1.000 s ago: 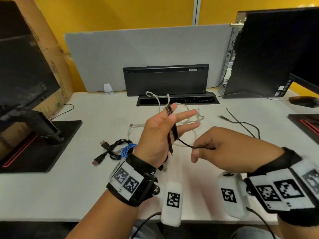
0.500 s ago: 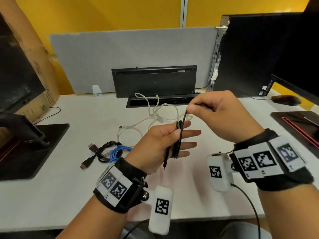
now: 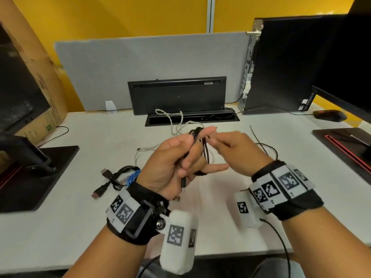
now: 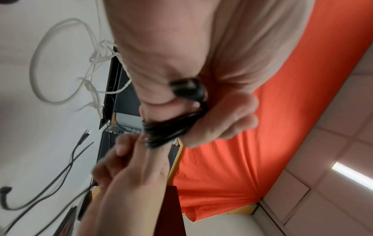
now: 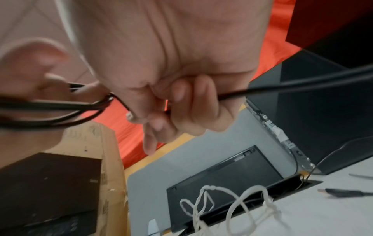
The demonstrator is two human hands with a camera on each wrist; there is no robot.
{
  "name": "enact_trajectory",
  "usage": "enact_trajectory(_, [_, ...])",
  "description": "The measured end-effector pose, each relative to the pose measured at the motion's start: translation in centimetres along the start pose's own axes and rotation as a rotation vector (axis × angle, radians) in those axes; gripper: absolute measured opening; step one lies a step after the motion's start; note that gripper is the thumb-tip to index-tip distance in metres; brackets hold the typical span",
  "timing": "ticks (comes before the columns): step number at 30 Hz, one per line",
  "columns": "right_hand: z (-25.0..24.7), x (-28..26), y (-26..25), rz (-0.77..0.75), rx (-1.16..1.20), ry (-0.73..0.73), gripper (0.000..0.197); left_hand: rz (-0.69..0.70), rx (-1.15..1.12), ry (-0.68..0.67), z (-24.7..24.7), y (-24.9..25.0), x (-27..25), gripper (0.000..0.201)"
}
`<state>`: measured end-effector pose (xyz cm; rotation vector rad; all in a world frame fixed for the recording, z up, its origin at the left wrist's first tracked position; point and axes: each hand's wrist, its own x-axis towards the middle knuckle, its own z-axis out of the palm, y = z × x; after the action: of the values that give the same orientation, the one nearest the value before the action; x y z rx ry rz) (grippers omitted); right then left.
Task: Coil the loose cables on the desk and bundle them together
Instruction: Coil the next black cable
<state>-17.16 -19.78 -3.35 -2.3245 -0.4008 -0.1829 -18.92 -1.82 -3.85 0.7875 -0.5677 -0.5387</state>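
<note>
A thin black cable is looped in several turns round the fingers of my left hand, held up over the middle of the desk. The thumb presses the loops against the fingers, and a plug end hangs below the palm. My right hand, just right of the left fingertips, pinches the same cable with curled fingers. A loose white cable lies tangled on the desk behind the hands. A black cable bundle with a blue tie lies to the left.
A black keyboard stands on edge at the back, above an open cable slot. A PC tower and mouse are at the right. Monitor bases flank the desk. Another black lead lies right of the hands.
My right hand has come down from above the left hand to beside its fingertips, carrying the cable with it. The left thumb has closed over the loops.
</note>
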Motion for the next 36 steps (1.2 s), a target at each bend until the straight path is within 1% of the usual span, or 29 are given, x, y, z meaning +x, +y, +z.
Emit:
enact_trajectory(2, [1.1,-0.4,-0.1,0.004,0.008,-0.072,0.043,0.058,-0.085,0.053,0.0,0.1,0.0,0.048])
enact_trajectory(3, [1.5,-0.6,-0.4,0.015,-0.004,-0.117,0.044,0.096,-0.105,0.095,-0.1,0.1,0.0,0.049])
enact_trajectory(4, [1.9,-0.9,-0.6,0.031,-0.032,-0.171,0.039,0.139,-0.107,0.143,-0.1,0.3,0.0,0.05])
enact_trajectory(5, [2.3,-1.1,-0.8,0.046,-0.08,-0.23,0.031,0.187,-0.093,0.193,-0.2,0.4,0.0,0.049])
enact_trajectory(6, [2.5,-1.4,-1.0,0.057,-0.133,-0.285,0.027,0.231,-0.066,0.242,-0.4,0.6,0.1,0.047])
enact_trajectory(8, [2.5,-1.9,-1.5,0.07,-0.175,-0.37,0.033,0.294,0.006,0.34,-0.9,0.7,0.4,0.044])
enact_trajectory(9, [2.4,-2.1,-1.8,0.062,-0.173,-0.395,0.034,0.312,0.056,0.381,-1.2,0.8,0.4,0.044])
enact_trajectory(11, [1.8,-2.4,-2.6,0.023,-0.205,-0.398,0.037,0.316,0.169,0.425,-1.4,0.6,0.4,0.043])
enact_trajectory(13, [0.8,-2.4,-3.3,-0.006,-0.278,-0.351,0.042,0.286,0.26,0.427,-1.3,0.3,0.3,0.041])
enact_trajectory(14, [0.2,-2.4,-3.7,-0.019,-0.32,-0.321,0.041,0.272,0.3,0.417,-1.2,0.2,0.3,0.04])
enact_trajectory(18, [-2.1,-2.2,-4.8,-0.064,-0.396,-0.206,0.02,0.193,0.524,0.385,-1.2,-0.1,0.6,0.039])
enact_trajectory(22, [-4.2,-1.1,-5.5,-0.162,-0.394,-0.114,0.011,0.065,0.682,0.347,-1.1,-0.7,0.6,0.029])
enact_trajectory(25, [-5.2,0.2,-5.3,-0.275,-0.533,-0.023,0.011,0.002,0.759,0.308,-0.9,-1.1,0.4,0.025])
enact_trajectory(28, [-5.2,1.2,-5.0,-0.347,-0.694,0.094,0.01,-0.056,0.707,0.303,-0.6,-1.1,0.5,0.033])
enact_trajectory(31, [-4.3,1.3,-4.8,-0.357,-0.766,0.24,0.011,-0.091,0.505,0.307,-0.1,-0.7,0.6,0.035])
enact_trajectory(32, [-3.9,1.3,-4.8,-0.351,-0.762,0.277,0.012,-0.099,0.436,0.29,0.0,-0.6,0.6,0.037])
enact_trajectory(34, [-3.3,1.4,-4.6,-0.35,-0.716,0.306,0.014,-0.111,0.326,0.244,0.2,-0.5,0.6,0.038])
enact_trajectory(36, [-2.8,1.8,-4.5,-0.366,-0.626,0.31,0.018,-0.116,0.247,0.193,0.5,-0.4,0.5,0.033])
